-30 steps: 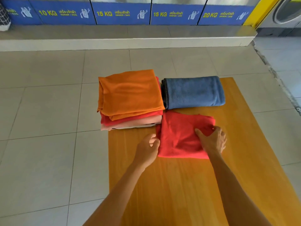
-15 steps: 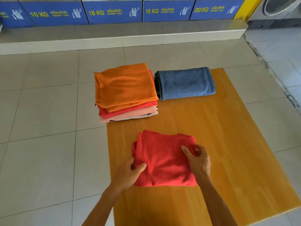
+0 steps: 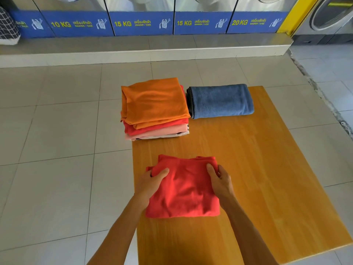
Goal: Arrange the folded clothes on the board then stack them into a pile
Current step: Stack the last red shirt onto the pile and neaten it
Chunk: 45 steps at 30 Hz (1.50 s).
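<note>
- Folded red cloth (image 3: 184,190) lies near the wooden board's (image 3: 257,178) left edge, at the near end, apart from the rest.
- We read left hand (image 3: 150,185) and right hand (image 3: 219,180) pinching its sides, likely to square it.
- Orange-topped pile (image 3: 154,104) overhangs the far left corner; rolled blue towel (image 3: 221,101) sits beside it.

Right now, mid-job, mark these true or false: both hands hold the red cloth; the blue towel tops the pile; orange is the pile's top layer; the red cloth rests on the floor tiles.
1. Both hands hold the red folded cloth. True: the left hand and right hand grip its sides.
2. The blue towel tops the pile. False: it lies alone on the wooden board, beside the pile.
3. The orange cloth is the pile's top layer. True.
4. The red cloth rests on the floor tiles. False: it is over the board.
</note>
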Tool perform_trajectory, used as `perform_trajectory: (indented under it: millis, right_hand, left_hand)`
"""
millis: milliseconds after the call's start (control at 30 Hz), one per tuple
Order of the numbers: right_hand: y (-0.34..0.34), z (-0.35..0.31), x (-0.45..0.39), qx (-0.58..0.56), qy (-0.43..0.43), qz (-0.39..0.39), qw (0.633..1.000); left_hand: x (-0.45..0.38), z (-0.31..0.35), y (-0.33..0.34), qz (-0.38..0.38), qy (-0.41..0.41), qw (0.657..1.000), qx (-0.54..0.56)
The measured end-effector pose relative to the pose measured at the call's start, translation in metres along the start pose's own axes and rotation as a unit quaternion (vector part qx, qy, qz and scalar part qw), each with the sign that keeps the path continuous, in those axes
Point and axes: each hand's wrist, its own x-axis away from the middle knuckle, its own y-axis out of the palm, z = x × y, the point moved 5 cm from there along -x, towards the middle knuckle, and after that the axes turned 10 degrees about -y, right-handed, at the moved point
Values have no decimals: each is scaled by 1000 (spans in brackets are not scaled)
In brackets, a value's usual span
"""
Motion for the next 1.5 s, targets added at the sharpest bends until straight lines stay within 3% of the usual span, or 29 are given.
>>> perform_trajectory:
  millis: [167,367,533,700,800,900,1067,1300,1433,1500]
  right_hand:
    - [5,1,-2,-8,31,-28,999]
    - [6,-8,-4,-68,9,-54,996]
    - [10,-5,-5,-59,5,-54,997]
    - [13,0,-7,-32,24,-52,998]
    - [15,-1,-7,-37,23,-56,997]
    - [14,-5,-7,-56,9,-57,997]
    - [6,-12,-12,-53,7,-85,995]
    - [-2,-8,-18,-95,48,-83,991]
    - [-6,-8,-13,-118,44,-66,990]
    - [-5,-11,-11,-93,34,-70,993]
  left_hand:
    - [-3,2,0,25,12,1000,9]
    - [-1,0,-5,34,26,998,53]
    - [6,3,-23,224,86,969,-62]
    - [-3,-3,-23,129,-23,989,-69]
    - [4,5,-23,91,23,994,-52]
    - [18,21,-13,6,94,994,-49]
    - [22,47,4,-101,190,970,-114]
    - [-17,53,-7,-43,185,952,-241]
    - [-17,53,-8,-53,203,935,-287]
    - [-20,49,-10,-69,178,945,-265]
